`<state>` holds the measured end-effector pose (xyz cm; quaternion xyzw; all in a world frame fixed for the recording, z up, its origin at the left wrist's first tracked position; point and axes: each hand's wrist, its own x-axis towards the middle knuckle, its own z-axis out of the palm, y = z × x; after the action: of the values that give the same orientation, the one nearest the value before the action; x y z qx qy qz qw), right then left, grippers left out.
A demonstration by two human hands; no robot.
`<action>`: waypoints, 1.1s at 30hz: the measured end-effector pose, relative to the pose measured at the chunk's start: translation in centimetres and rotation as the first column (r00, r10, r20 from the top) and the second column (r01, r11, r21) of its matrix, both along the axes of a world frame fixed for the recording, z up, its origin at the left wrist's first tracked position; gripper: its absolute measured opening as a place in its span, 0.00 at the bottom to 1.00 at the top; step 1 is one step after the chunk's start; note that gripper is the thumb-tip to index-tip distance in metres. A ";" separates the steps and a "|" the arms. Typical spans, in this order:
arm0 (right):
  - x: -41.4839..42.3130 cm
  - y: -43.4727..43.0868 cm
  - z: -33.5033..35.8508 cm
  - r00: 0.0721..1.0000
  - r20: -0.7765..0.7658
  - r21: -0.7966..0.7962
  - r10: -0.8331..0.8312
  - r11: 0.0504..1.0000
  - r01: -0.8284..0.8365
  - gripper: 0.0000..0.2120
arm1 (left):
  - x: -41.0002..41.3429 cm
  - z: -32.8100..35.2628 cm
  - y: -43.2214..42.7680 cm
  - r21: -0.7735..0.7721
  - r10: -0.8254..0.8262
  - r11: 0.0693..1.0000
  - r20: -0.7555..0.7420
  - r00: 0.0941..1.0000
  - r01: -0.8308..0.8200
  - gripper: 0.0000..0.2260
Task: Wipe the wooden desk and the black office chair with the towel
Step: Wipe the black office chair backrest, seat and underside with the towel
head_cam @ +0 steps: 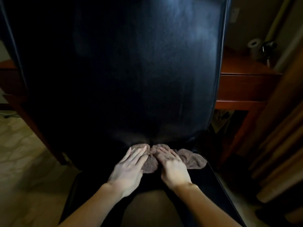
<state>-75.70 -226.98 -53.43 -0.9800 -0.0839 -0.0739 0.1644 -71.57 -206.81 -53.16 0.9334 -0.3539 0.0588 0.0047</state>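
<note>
Towel [191,158]: brown, bunched at the seat's rear edge, against the foot of the backrest.
Left hand [129,167]: fingers flat, pressing the towel's left part.
Right hand [172,167]: flat on the towel, just beside the left.
Black office chair [131,71]: backrest hides most of the desk.
Wooden desk [242,66]: right end shows behind the chair.
Paper roll [254,46]: near the desk's far right corner, beside a dark object, unidentifiable.

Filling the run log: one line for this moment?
step: wiping chair | left hand and right hand press towel at seat crease | desk behind

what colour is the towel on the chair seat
Brown, a dull taupe shade; the towel shows best in the head view, under both hands.
</note>
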 end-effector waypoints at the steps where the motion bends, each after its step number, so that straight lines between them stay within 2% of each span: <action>1: -0.4 0.5 0.6 0.998 -0.038 0.010 -0.048 0.999 0.048 0.32 | -0.2 0.4 -0.2 -0.016 0.016 1.000 -0.081 0.997 -0.017 0.26; 3: -1.3 1.3 1.8 0.982 -0.139 -0.003 -0.128 0.992 0.128 0.33 | -0.8 0.8 -0.6 -0.007 0.067 0.998 -0.206 0.976 -0.070 0.26; 6: -3.3 1.8 4.3 0.935 -0.314 -0.031 -0.162 0.987 0.160 0.33 | -1.7 2.9 -0.5 0.126 0.176 0.982 -0.326 0.929 -0.142 0.26; 9: -6.5 1.6 6.5 0.880 -0.457 -0.009 -0.131 0.990 0.143 0.28 | -4.2 6.0 -0.3 0.313 0.106 0.950 -0.344 0.933 0.007 0.24; 11: -8.8 1.7 9.0 0.881 -0.458 -0.012 -0.119 0.992 0.127 0.25 | -6.5 8.9 0.0 0.310 0.046 0.949 -0.302 0.952 0.053 0.23; 13: -9.6 1.3 13.1 0.954 -0.278 -0.004 -0.111 0.993 0.114 0.27 | -7.8 13.2 0.5 0.174 0.014 0.985 -0.198 0.980 0.021 0.21; 15: -9.6 0.8 18.3 0.997 0.004 0.052 -0.082 0.995 0.082 0.31 | -8.3 18.4 1.0 -0.028 0.009 1.000 -0.012 1.000 -0.009 0.20; 18: -8.9 0.6 26.4 0.911 0.408 0.082 -0.061 0.996 0.030 0.32 | -8.5 26.7 0.8 -0.319 0.054 0.947 0.246 0.968 0.028 0.22; 20: -8.5 0.5 31.0 0.838 0.538 0.111 -0.089 0.993 0.034 0.32 | -8.0 31.8 0.0 -0.428 0.107 0.902 0.355 0.929 0.059 0.23; 24: -6.3 -0.7 37.6 0.717 0.678 0.124 -0.161 0.987 0.105 0.28 | -5.6 39.2 -2.4 -0.459 0.169 0.884 0.482 0.859 0.084 0.23; 26: -4.4 -1.8 39.7 0.691 0.706 0.090 -0.158 0.987 0.134 0.27 | -3.2 41.0 -4.0 -0.481 0.193 0.873 0.491 0.849 0.080 0.23; 30: 1.8 -4.3 42.1 0.697 0.712 -0.017 -0.089 0.989 0.144 0.24 | 2.6 41.3 -7.6 -0.562 0.291 0.827 0.417 0.861 -0.008 0.24; 33: 7.5 -6.1 42.3 0.773 0.629 -0.024 -0.086 0.991 0.131 0.27 | 7.0 39.7 -10.2 -0.549 0.341 0.831 0.384 0.858 -0.085 0.23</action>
<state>-68.21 -233.05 -11.11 -0.9078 -0.0795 -0.4019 0.0898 -64.59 -217.02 -13.47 0.8899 -0.2061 0.3737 0.1614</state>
